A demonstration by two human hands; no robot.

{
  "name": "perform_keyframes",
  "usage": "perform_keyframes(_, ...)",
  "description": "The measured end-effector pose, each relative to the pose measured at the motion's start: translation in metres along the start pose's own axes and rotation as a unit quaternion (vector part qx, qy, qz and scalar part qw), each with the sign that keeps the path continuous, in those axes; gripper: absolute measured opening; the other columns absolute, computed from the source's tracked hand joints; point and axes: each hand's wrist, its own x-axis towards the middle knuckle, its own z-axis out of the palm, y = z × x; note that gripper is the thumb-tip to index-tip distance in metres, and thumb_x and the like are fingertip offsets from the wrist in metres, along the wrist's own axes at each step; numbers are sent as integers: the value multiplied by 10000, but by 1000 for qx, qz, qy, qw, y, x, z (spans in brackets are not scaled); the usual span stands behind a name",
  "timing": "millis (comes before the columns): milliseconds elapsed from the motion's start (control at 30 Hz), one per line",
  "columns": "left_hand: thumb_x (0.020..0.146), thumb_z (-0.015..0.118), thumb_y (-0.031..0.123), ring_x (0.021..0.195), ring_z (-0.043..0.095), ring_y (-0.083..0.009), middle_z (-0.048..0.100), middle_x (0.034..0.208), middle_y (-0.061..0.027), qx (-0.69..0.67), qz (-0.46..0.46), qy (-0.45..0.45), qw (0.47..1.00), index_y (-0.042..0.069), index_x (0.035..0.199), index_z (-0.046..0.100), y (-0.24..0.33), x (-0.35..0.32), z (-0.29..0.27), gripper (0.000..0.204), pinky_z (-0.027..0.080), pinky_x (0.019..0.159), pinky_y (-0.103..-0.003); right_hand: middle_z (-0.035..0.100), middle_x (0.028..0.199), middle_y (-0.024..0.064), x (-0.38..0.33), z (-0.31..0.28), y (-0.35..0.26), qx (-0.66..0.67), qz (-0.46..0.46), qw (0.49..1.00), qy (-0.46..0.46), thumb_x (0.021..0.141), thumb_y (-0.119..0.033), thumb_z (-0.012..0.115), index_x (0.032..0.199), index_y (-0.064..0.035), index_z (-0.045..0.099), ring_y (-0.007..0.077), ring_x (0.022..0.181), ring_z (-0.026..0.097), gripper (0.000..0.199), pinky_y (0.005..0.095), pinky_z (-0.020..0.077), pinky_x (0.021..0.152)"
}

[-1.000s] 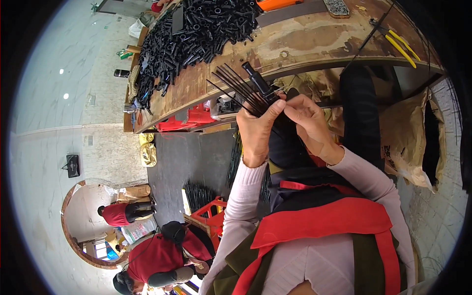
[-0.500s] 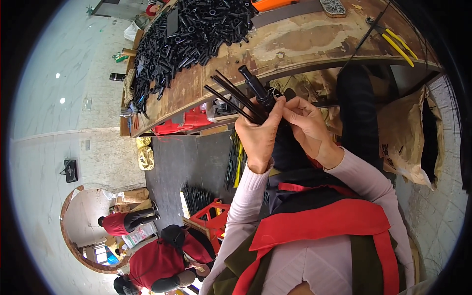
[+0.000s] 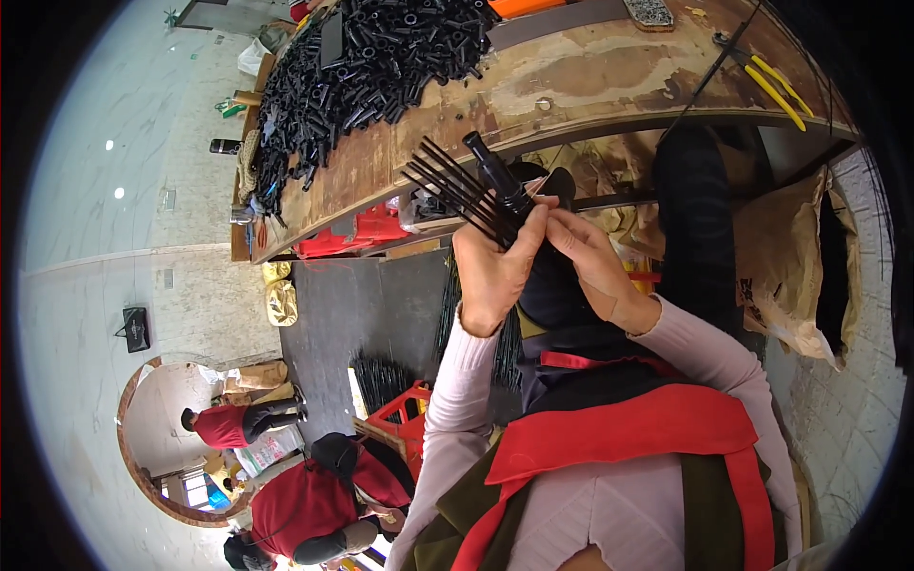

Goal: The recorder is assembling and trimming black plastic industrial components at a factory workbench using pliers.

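Head: left hand [image 3: 493,271] grasps rods [image 3: 459,196]; right hand [image 3: 602,270], grip unclear; pliers [image 3: 773,96], parts [image 3: 381,71] on bench [image 3: 590,81].

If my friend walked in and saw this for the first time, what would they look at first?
Probably the big heap of small black tubular parts on the wooden workbench, at the upper left of centre. Then the bright red cloth band across the person's front, low in the picture. In the middle, the left hand holds thin black rods, with the right hand close beside it.
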Motion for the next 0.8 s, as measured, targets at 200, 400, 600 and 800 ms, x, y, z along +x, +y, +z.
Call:
perform_keyframes(200,909,607,1,956,666,-208,703,988,-192,20,4,44,999,-109,968,667,3,-1,4,139,529,852,-318,592,1237,25,7,-6,-6,0,118,990,-73,999,-255,551,1328,-5,536,88,1140,525,413,253,381,1004)
perform_keyframes(400,868,649,14,825,664,-118,724,922,-110,-3,17,53,998,-84,1001,669,3,-2,10,166,528,756,-249,589,1244,20,14,-17,-15,85,187,971,-125,990,-220,557,1292,-11,560,109,1173,518,366,270,376,1027)
perform_keyframes(600,890,556,-44,956,662,-205,703,997,-180,0,13,24,1000,-81,930,676,5,-8,15,132,518,843,-311,632,1165,16,-9,-16,-10,-76,117,987,-75,992,-177,544,1229,3,604,95,1125,546,304,255,394,1004)
perform_keyframes(800,909,513,-36,1055,644,-276,696,925,-135,6,22,-57,998,-53,905,639,5,1,11,127,455,947,-374,642,918,59,-13,-88,-106,-462,-148,870,86,976,-103,532,1006,10,648,125,846,625,165,264,501,787)
